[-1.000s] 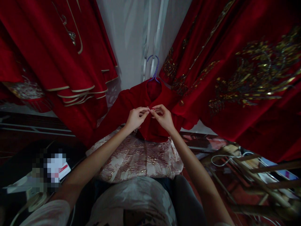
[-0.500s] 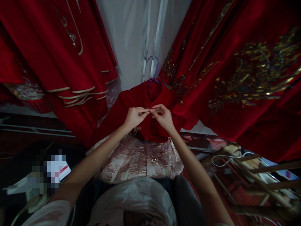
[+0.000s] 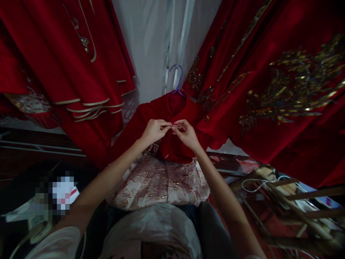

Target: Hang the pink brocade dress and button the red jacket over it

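Small beads (image 3: 175, 126) sit between left hand (image 3: 155, 131) and right hand (image 3: 187, 135), each grip pinching them (red garment (image 3: 181, 150) beneath).

the jacket (image 3: 179, 145) is a plain deep red, its inner collar darker, with pale, glinting beading (image 3: 155, 146) low on its front. a violet-blue hanger (image 3: 178, 86) shows at the neck. below, the brocade cloth (image 3: 161, 183) is pale pink, broken by irregular, shiny coppery patches. the left-hand garments (image 3: 61, 54) are red with cream edging and a silvery scroll; the right-hand garments (image 3: 258, 144) are red under feathery sprays of gold sequins (image 3: 296, 86). the wall (image 3: 142, 43) is grey-white, the shirt (image 3: 153, 223) mottled pale grey.
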Available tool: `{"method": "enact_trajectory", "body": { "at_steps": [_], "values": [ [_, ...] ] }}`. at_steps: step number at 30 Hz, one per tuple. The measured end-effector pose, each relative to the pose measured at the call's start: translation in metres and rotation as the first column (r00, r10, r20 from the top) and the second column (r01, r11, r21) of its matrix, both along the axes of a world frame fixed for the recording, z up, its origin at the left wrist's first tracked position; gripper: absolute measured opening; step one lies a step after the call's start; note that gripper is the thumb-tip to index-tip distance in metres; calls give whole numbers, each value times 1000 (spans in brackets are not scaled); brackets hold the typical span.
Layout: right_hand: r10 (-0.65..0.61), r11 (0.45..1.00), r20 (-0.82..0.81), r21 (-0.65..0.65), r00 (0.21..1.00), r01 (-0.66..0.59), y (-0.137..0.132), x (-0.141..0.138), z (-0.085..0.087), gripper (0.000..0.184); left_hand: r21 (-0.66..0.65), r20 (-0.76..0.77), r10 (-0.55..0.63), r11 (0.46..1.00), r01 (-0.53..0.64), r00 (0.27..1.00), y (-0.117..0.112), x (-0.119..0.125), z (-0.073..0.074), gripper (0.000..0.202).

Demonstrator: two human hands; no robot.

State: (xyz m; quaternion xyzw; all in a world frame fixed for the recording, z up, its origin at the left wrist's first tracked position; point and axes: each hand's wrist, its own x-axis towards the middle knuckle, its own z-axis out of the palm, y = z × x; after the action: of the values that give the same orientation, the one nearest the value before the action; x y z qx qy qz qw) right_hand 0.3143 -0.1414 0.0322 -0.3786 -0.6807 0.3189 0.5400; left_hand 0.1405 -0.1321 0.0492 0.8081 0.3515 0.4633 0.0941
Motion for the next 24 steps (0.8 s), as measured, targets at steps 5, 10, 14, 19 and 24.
{"method": "enact_trajectory", "body": {
  "at_steps": [5,10,14,19,24],
  "values": [
    [-45,999,-28,-5,999,45,3,0,-1,32,24,19,-3,1000,2,1000,-2,1,0,20],
    [-1,996,-81,-94,997,-6,5,-4,3,29,1,51,-26,1000,26,998,-4,2,-1,18],
    [-118,993,-12,19,993,119,6,-10,1,20,-106,208,-74,990,97,975,-6,12,-8,18],
    [-98,989,-60,107,993,104,5,-16,-11,27,-50,256,1,999,13,967,-10,27,-31,28],
    [-89,987,-81,128,993,99,-5,-14,-16,30,-197,357,39,980,34,933,-14,28,-56,40]
  ]
}}
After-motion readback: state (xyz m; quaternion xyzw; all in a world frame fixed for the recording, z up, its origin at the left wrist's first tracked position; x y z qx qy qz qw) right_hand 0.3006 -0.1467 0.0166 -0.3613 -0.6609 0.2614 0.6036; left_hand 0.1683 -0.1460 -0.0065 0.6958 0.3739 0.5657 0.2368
